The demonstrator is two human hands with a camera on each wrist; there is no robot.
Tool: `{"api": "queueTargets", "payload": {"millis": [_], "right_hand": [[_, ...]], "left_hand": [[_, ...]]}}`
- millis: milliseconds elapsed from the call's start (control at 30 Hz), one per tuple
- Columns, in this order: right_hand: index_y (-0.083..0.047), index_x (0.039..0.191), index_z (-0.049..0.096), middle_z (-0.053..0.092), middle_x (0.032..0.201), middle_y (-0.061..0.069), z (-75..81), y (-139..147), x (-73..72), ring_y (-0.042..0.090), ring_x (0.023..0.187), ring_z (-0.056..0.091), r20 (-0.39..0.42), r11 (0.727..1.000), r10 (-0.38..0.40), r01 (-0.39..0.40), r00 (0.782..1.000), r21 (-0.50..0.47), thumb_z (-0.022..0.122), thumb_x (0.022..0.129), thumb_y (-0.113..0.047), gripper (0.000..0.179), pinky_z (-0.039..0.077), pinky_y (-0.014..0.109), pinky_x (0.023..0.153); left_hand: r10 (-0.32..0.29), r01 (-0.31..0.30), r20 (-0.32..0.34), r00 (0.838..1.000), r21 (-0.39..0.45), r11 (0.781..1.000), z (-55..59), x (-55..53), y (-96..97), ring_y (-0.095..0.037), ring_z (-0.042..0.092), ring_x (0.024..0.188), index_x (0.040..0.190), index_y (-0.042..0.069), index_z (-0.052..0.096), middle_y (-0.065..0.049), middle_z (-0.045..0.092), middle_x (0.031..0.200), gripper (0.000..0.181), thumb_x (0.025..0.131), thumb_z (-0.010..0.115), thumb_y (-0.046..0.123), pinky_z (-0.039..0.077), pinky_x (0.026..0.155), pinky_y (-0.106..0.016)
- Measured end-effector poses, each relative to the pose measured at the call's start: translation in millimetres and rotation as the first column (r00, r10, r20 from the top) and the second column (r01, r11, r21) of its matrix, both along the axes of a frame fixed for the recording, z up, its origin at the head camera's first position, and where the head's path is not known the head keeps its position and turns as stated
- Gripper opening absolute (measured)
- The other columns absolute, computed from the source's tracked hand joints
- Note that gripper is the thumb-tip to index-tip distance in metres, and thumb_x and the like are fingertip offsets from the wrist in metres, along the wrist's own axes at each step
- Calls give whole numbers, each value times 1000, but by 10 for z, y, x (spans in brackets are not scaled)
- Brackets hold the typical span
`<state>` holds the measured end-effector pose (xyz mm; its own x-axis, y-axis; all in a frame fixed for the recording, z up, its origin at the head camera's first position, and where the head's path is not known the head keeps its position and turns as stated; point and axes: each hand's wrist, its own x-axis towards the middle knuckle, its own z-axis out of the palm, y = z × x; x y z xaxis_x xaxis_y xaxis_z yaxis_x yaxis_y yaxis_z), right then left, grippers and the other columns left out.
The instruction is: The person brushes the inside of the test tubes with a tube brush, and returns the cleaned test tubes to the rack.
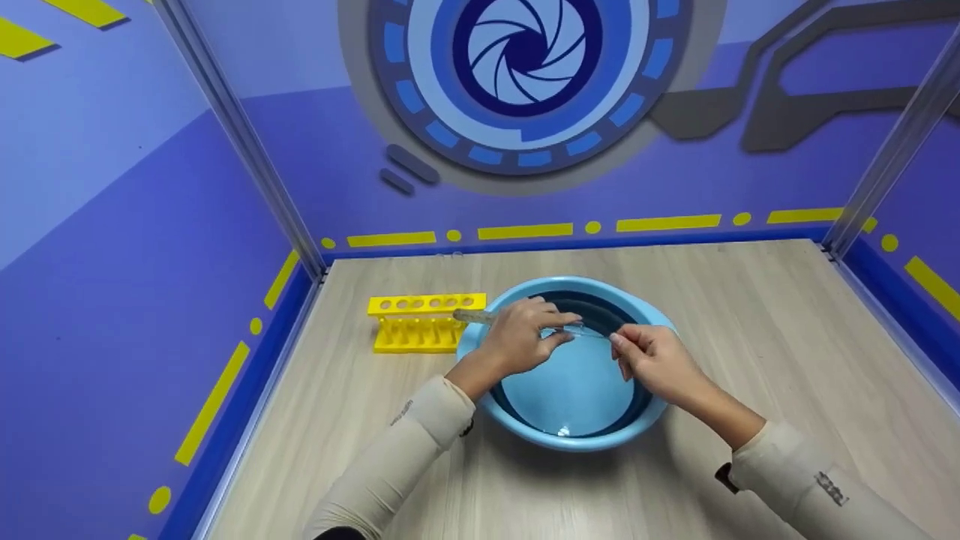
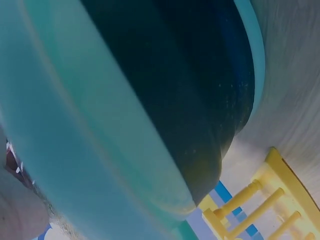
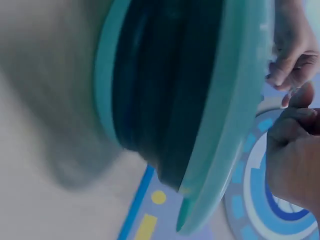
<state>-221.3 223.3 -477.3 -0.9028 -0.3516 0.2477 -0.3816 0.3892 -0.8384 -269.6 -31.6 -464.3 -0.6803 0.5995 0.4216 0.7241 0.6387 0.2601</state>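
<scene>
Here a slim clear piece [image 1: 592, 333] is held out over the basin [image 1: 574, 444], nearly level, its left end partly covered; a brush-like thing [image 1: 473, 316], greyish-brown and apparently bristly, is seen poking out above the basin's left rim, the rest of it hidden; below, the basin is set upright on the table [image 1: 772, 300], coloured light blue at rim and floor, ringed dark along its wall, a small glint caught near the front.
</scene>
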Motion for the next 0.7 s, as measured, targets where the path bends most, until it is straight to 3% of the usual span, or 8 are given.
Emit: {"api": "queueTargets", "payload": {"millis": [33,100,167,267,333,433,567,700], "right_hand": [[-9,85,68,60,63,-2,-23,1,6,4,55,55,-112,999,3,2,994,49,58,110,-12,27,49,22,52],[-11,85,69,60,63,-3,-68,13,2,0,56,54,-344,991,33,14,938,133,64,105,-2,22,49,19,52],[-10,86,69,59,64,-2,-101,31,-18,0,57,52,-549,979,72,46,832,199,70,98,4,18,47,16,52],[-7,90,70,62,68,1,-121,73,-59,5,60,55,-731,964,128,89,670,251,72,98,0,11,49,16,55],[-7,92,71,66,70,3,-122,102,-77,9,61,57,-777,956,151,111,611,272,70,101,-5,9,52,18,56],[-6,94,72,69,73,4,-127,133,-85,10,62,60,-783,953,166,105,600,283,70,100,-4,7,55,20,56],[-7,91,71,64,69,1,-142,120,-80,6,60,57,-738,967,132,78,662,243,77,88,8,16,52,17,56],[-7,88,69,57,66,-2,-169,66,-86,1,60,53,-691,982,92,50,717,183,75,88,12,20,48,13,56]], "left_hand": [[-4,4,8,1000,-3,1000,7,3,-4,-13,65,85,134,31,77,8,80,99,32,102,73,35,49,75,-20],[-11,12,24,1000,-11,1000,17,0,-12,-12,64,81,133,32,77,8,79,96,31,102,73,36,46,72,-18],[-19,19,39,999,-19,1000,30,0,-19,-11,62,79,132,34,77,9,78,94,30,103,73,38,44,70,-17],[-33,35,70,997,-27,999,49,3,-28,-9,59,76,131,35,77,9,76,91,30,102,73,40,43,69,-16],[-47,50,91,995,-34,998,63,7,-28,-9,58,76,131,36,77,9,75,89,29,103,72,40,42,68,-16],[-61,67,112,992,-50,997,71,7,-26,-9,58,76,132,36,77,8,73,87,30,103,71,41,41,67,-16],[-61,67,109,992,-50,997,72,-1,-26,-8,57,75,134,37,75,8,72,86,31,103,70,42,40,66,-16],[-47,49,95,994,-23,999,51,2,-51,-9,57,75,135,37,74,8,72,87,32,104,70,42,41,68,-17]]}}
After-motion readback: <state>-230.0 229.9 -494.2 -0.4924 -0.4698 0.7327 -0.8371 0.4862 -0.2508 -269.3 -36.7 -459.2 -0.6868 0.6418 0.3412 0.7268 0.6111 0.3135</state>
